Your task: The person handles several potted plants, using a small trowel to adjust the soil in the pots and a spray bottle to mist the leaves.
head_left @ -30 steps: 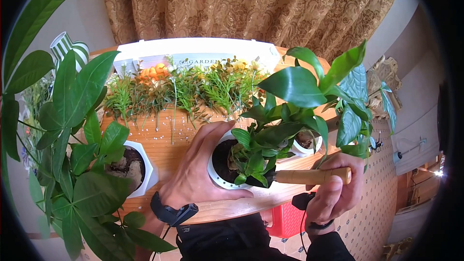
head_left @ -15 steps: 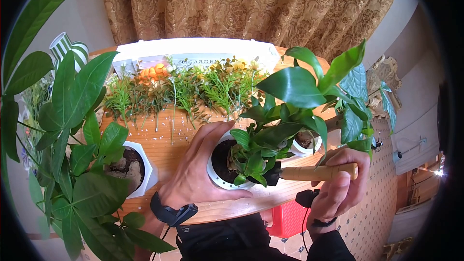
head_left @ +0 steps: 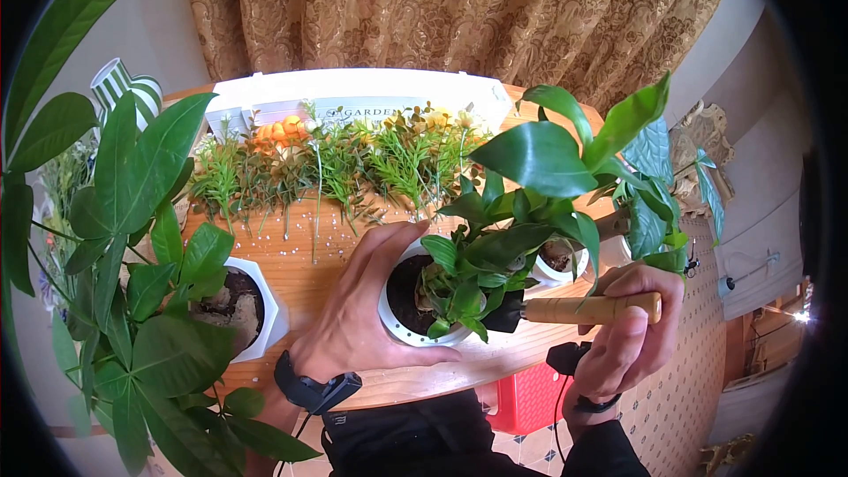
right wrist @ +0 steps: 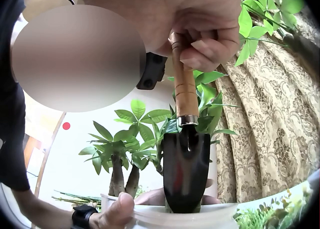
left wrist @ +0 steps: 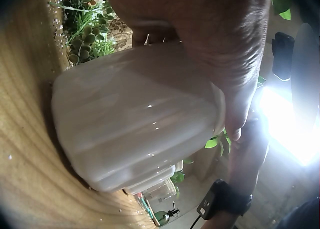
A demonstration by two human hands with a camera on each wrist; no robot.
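Note:
My left hand holds the rim of a white flower pot, thumb on the near side and fingers round the far side. Dark soil fills the pot, and a broad-leaved green plant grows from it. In the left wrist view the pot's glossy ribbed wall stands on the wood. A small garden trowel is in my right hand, gripped by its wooden handle. Its black blade hangs tip down at the pot's rim in the right wrist view, with no soil visible on its face.
A white faceted pot with a large leafy plant stands on the left. Artificial flowers line the back before a white box. A smaller white pot sits right. White granules dot the wooden table; a red stool stands below.
The right hand has drawn the trowel to the right, away from the plant's leaves, and more of its black blade shows. The left hand and pot have stayed in place.

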